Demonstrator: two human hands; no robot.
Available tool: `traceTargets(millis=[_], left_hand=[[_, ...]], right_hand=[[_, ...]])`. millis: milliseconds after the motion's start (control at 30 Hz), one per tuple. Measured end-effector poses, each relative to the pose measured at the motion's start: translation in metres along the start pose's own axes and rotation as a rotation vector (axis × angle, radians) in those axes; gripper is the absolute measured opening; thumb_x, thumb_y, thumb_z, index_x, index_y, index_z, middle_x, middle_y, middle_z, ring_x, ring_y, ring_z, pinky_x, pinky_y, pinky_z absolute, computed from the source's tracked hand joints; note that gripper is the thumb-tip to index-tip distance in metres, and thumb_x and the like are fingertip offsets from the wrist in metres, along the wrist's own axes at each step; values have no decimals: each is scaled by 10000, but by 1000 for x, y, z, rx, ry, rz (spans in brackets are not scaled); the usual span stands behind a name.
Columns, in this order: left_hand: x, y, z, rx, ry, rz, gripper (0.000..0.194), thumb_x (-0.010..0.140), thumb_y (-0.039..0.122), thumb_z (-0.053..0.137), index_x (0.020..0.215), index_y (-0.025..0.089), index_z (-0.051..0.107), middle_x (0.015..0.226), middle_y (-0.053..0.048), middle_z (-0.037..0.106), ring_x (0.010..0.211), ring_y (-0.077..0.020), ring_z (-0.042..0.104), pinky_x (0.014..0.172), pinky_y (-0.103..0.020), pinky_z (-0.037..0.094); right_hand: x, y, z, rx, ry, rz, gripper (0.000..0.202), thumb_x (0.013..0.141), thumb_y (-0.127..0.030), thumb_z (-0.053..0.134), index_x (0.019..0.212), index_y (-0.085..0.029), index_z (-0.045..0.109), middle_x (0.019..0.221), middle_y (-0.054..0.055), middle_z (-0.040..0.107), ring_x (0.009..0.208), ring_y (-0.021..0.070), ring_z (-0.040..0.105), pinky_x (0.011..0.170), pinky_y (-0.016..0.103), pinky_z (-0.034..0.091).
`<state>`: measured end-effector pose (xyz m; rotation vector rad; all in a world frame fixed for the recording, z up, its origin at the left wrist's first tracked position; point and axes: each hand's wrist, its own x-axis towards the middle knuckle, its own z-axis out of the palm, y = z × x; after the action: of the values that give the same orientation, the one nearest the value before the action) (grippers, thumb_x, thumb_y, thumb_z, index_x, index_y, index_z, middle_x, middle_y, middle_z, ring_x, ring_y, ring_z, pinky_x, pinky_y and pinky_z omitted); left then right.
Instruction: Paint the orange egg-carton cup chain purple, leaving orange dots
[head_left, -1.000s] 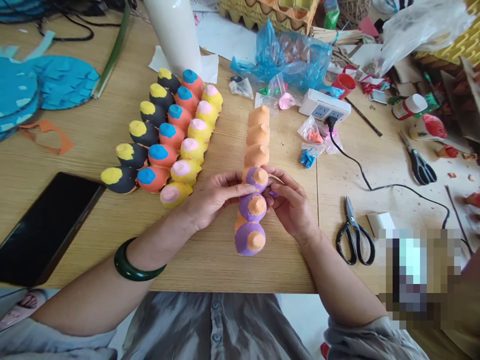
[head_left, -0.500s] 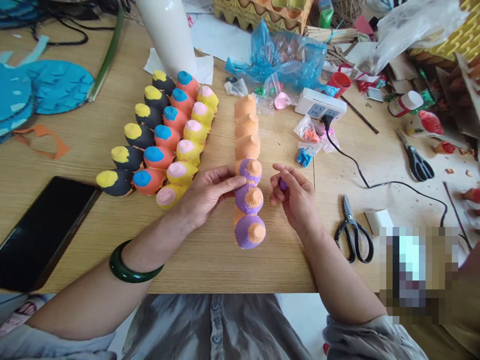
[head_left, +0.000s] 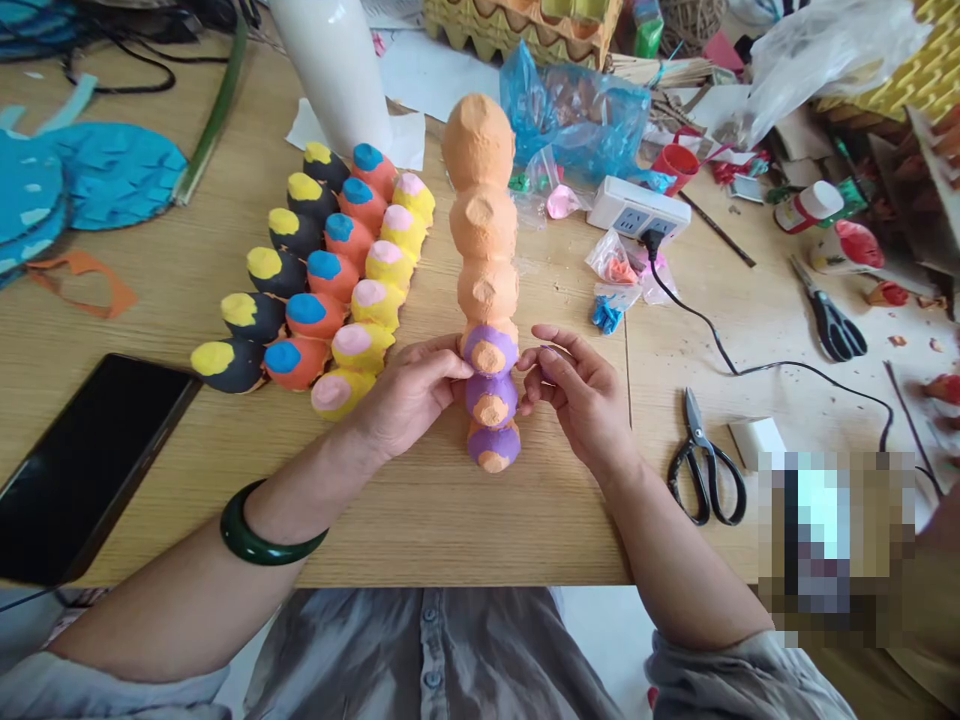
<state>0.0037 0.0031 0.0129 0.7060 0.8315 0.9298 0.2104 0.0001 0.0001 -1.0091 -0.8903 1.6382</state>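
Note:
My left hand (head_left: 420, 390) pinches the left edge of an egg-carton strip (head_left: 485, 290) between thumb and fingers. The strip is a single row of bumps, tilted with its far end raised. Its far bumps are plain orange; the three near ones wear purple modelling clay (head_left: 491, 390) around orange tips. On the other side, my right hand (head_left: 577, 395) has its fingers curled close to the topmost purple bump. The purple lump in that hand is mostly hidden now. Left of the strip stand three finished-looking rows of bumps (head_left: 328, 265), black with yellow, orange with blue, yellow with pink.
A black phone (head_left: 97, 460) lies at the left, near a white vase (head_left: 337, 70). To the right are scissors (head_left: 697, 450), a second pair of scissors (head_left: 829, 320), a power strip (head_left: 637, 208) with its cord, and small bags of clay (head_left: 611, 315). A blue plastic bag (head_left: 577, 115) sits behind.
The far end of the strip has tipped up toward me, and its near end has turned down and away. My right hand has moved left to the strip, its purple lump now mostly out of sight.

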Motion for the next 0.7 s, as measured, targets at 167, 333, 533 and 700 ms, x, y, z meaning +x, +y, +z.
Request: traceTargets(millis=[167,333,533,700], left_hand=[[1,1,-3,51,39,-41,150,772,345,841,805,231,750,819,-13,679,798,-191,563,752,-351,474],[-3,7,-2,36,37,-85,160,732,374,779,799,238,730,733,-8,628,755,-188,579,738,-340,497],[-4,9,2,7,42,-107,359,786,559,833,803,232,688,688,3,601,691,-178,574,779,-369,536],[-1,4,-3,44,77,-164,506,789,662,902,739,233,638,670,-6,590,571,-156,526,583,-350,427]], right_hand=[[-2,-3,2,-26,6,27,283,888,-403,905,1050,-219,764,842,-29,683,606,94,532,539,251,578],[-1,-7,4,46,35,32,222,851,-353,843,1011,-204,806,866,-19,631,643,100,488,519,245,555],[-2,-6,4,28,33,13,264,847,-295,776,1102,-226,780,933,4,691,706,130,552,570,267,588],[-3,-4,4,11,24,-43,301,875,-350,868,1130,-252,740,1009,22,761,790,154,639,643,295,642]])
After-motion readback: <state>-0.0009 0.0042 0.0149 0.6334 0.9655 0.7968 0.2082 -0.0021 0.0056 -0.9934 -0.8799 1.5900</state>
